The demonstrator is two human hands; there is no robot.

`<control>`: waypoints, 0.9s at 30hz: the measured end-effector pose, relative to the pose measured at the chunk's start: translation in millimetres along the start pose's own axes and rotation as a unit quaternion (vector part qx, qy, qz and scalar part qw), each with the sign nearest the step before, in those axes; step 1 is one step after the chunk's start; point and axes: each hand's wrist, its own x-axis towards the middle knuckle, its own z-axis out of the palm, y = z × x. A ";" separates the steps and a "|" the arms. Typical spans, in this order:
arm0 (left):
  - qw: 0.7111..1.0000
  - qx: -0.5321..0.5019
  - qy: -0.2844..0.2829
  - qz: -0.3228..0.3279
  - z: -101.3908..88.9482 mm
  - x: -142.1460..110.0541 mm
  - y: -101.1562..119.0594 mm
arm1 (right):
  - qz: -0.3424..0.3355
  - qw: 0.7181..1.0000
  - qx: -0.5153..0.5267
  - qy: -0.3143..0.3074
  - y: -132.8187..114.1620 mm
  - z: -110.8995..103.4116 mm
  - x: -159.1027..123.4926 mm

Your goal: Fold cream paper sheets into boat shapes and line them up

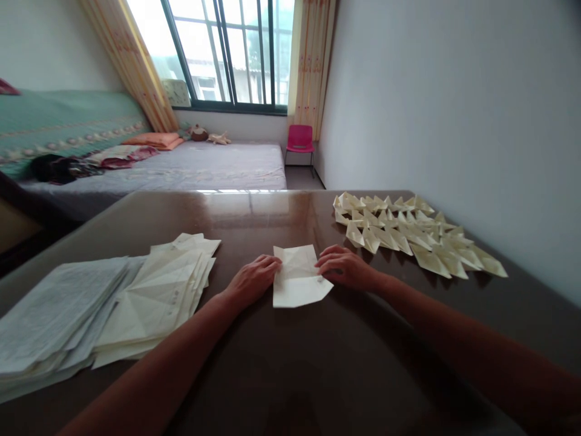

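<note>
While steadying the creased paper sheet (297, 290) on the tabletop (281, 357), pinches its edges in the grip of left hand (253, 280) and right hand (348, 269). Seems partway through folding; calls next for aligned edges. Flanked, farther out, by paper stack (154, 290) and folded pieces (399, 238).

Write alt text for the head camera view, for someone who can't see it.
Left hand and right hand hold a partly folded paper on a brown table, between paper stacks at left and rows of folded paper shapes at right.
</note>
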 end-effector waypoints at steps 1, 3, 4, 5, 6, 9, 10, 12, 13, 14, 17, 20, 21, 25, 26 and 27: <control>1.000 -0.007 -0.010 0.003 -1.5 0.4 0.6 | -0.012 1.000 0.012 -0.026 -0.9 -1.3 4.3; 0.999 -0.028 -0.019 0.003 -4.3 0.4 1.7 | -0.037 0.994 0.047 -0.087 -2.2 -3.4 12.0; 0.999 -0.041 -0.018 -0.002 -5.4 0.1 1.9 | -0.039 0.990 0.075 -0.111 -2.2 -3.6 15.4; 0.998 -0.055 -0.014 -0.009 -6.1 -0.2 1.8 | -0.028 0.986 0.107 -0.125 -1.7 -2.9 18.5; 0.997 -0.070 -0.010 -0.015 -6.4 -0.6 1.4 | -0.004 0.981 0.141 -0.130 -0.6 -1.1 21.2; 0.994 -0.104 -0.005 -0.045 -5.2 -1.0 -1.7 | 0.114 0.960 0.236 -0.101 5.0 9.5 29.3; 0.992 -0.112 -0.003 -0.060 -4.4 -0.9 -3.0 | 0.145 0.952 0.256 -0.083 6.8 13.8 32.2; 0.986 -0.128 0.008 -0.103 -2.8 -0.6 -5.4 | 0.190 0.948 0.253 -0.038 8.8 21.8 38.1; 0.981 -0.140 0.018 -0.130 -2.2 -0.5 -6.2 | 0.206 0.952 0.228 -0.010 8.8 25.1 40.8; 0.974 -0.156 0.031 -0.159 -1.7 -0.4 -6.6 | 0.220 0.957 0.190 0.016 8.2 27.9 43.2; 0.951 -0.202 0.065 -0.224 -0.8 -0.2 -4.6 | 0.248 0.964 0.068 0.062 4.8 33.9 47.6; 0.962 -0.164 0.059 -0.212 -0.9 0.7 1.7 | 0.254 0.964 -0.020 0.072 2.6 38.1 48.6; 0.971 -0.130 0.050 -0.196 -1.3 1.0 4.1 | 0.252 0.964 -0.042 0.072 2.5 39.1 48.5; 0.986 -0.009 0.007 -0.163 -5.9 1.0 11.7 | 0.241 0.965 -0.084 0.065 3.8 41.0 48.1; 0.986 0.004 0.001 -0.167 -7.5 0.7 12.8 | 0.237 0.966 -0.086 0.062 4.4 41.0 48.2; 0.986 0.010 0.002 -0.168 -9.0 0.4 13.6 | 0.234 0.966 -0.088 0.061 5.0 41.1 48.3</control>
